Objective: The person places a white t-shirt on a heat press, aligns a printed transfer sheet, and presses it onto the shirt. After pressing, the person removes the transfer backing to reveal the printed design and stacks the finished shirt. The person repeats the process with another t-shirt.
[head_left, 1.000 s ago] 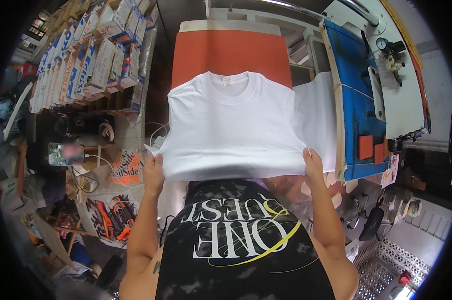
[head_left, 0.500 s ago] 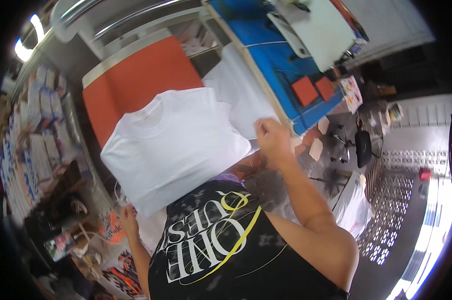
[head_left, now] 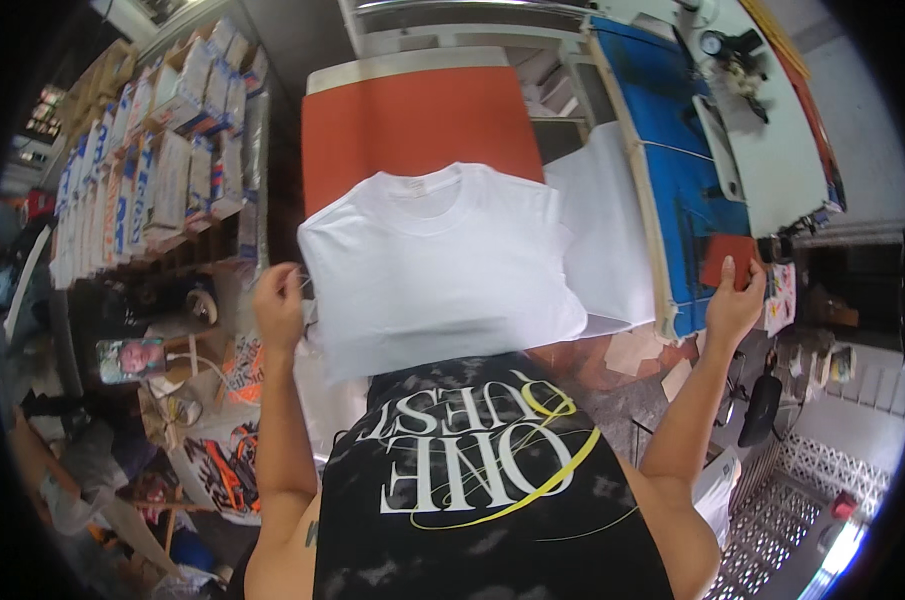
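A white T-shirt [head_left: 442, 265] lies spread over an orange-red board [head_left: 417, 125], its collar at the far side. My right hand [head_left: 735, 300] grips a small red square pad [head_left: 725, 258] over the near end of the blue tabletop [head_left: 677, 190], thumb on top. Beside the shirt's left edge is my left hand [head_left: 280, 308], raised with its fingers curled in. Whether anything small sits in those fingers I cannot make out.
Stacked cardboard boxes [head_left: 152, 170] fill a shelf on the left, with a lit phone [head_left: 132, 360] below. White fabric [head_left: 602, 230] hangs between the shirt and the blue tabletop. A pale panel with metal fittings [head_left: 772, 130] stands far right. An office chair [head_left: 760, 408] is behind my right arm.
My right hand has moved right from beside the shirt and taken hold of a red pad on the blue tabletop. My left hand has come up beside the shirt. The view has turned.
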### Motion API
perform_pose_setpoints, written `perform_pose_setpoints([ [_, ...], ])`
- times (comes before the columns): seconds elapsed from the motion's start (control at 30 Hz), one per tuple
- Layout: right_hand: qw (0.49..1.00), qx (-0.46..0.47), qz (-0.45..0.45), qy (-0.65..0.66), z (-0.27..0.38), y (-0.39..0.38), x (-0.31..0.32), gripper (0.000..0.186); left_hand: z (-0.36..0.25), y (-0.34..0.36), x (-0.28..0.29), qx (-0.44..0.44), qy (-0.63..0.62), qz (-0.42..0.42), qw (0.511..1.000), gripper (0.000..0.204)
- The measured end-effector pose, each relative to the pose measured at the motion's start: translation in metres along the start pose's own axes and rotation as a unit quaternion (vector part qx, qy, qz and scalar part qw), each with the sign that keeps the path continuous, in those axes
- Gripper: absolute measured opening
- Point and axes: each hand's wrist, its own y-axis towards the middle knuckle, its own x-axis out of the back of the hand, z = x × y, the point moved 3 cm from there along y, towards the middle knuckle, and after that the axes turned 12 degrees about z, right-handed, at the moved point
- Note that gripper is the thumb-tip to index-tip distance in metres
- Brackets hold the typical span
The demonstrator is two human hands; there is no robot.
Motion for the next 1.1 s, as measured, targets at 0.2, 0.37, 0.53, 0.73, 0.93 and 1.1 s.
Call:
perform_pose_setpoints([
  [0.2, 0.823, 0.025, 0.475, 0.311, 0.115, -0.120, -0.190, 0.031, -0.158, 0.017, -0.065, -0.272, -0.009, 0.172, 0.947, 0.035],
  [0.37, 0.784, 0.156, 0.544, 0.253, 0.180, -0.124, -0.268, 0.021, -0.133, 0.059, -0.052, -0.063, 0.092, 0.383, 0.917, 0.029],
  [0.53, 0.899, 0.383, 0.209, 0.043, 0.220, -0.045, -0.311, 0.032, -0.096, 0.103, -0.021, -0.090, -0.062, 0.174, 0.979, 0.022],
  [0.73, 0.827, 0.404, 0.388, -0.045, 0.221, -0.041, -0.320, 0.035, -0.088, 0.141, -0.047, -0.092, -0.113, 0.064, 0.987, 0.023],
  [0.93, 0.790, 0.363, 0.491, -0.050, 0.239, -0.028, -0.309, 0.019, -0.102, 0.196, -0.097, -0.132, -0.086, 0.145, 0.977, 0.025],
  [1.1, 0.828, 0.377, 0.414, 0.032, 0.228, -0.033, -0.302, 0.011, -0.101, 0.200, -0.115, -0.029, -0.012, 0.394, 0.918, 0.029],
])
